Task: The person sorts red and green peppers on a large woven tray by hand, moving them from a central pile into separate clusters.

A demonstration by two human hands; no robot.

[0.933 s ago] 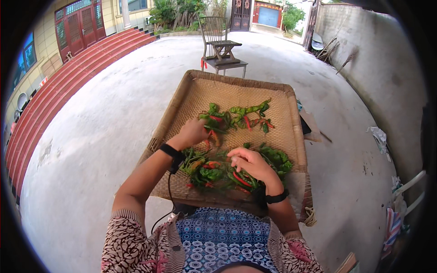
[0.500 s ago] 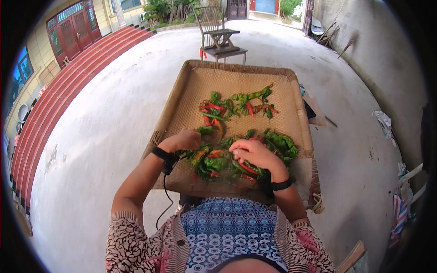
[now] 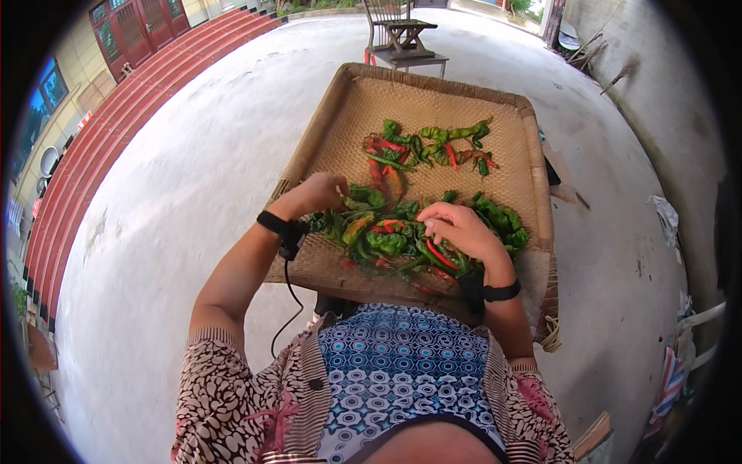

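While both bare arms reach forward over a shallow woven tray [image 3: 433,97] with a raised rim, a mixed heap of green and red peppers [image 3: 386,243] lies in its near half. At the heap's left edge, the left hand [image 3: 321,192] is curled, its fingers beside green peppers; whether they pinch one cannot be told. The right hand [image 3: 466,230] lies over the heap's right side, palm down, fingers loosely bent; its grip is hidden. Farther up the tray sits a smaller, looser pepper cluster [image 3: 451,155]. Beyond the tray, a wooden stool [image 3: 410,37] stands on a chair [image 3: 421,60].
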